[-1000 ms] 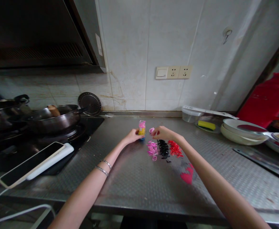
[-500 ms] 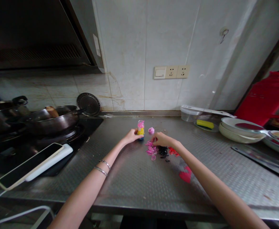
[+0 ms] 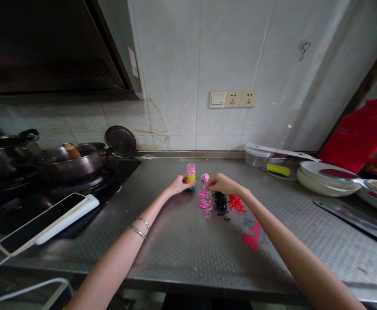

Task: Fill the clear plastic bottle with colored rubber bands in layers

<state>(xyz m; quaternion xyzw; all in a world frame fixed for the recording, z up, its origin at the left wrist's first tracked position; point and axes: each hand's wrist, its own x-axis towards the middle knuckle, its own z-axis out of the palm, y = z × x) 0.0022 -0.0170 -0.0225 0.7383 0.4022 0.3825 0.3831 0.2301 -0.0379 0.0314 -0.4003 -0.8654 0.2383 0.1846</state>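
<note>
Pink tops the bottle (image 3: 191, 172) the left hand (image 3: 178, 185) grips; right of it, pink bands (image 3: 205, 204), black bands (image 3: 220, 204), red bands (image 3: 236, 203) remain (can't tell if the right hand (image 3: 221, 184) holds any).

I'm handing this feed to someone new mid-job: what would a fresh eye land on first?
Probably the three small piles on the metal counter: pink pile, black pile and red pile, left to right. Just left of and behind them, the left hand holds a small bottle showing pink above yellow. At the far right stands a big red container.
</note>
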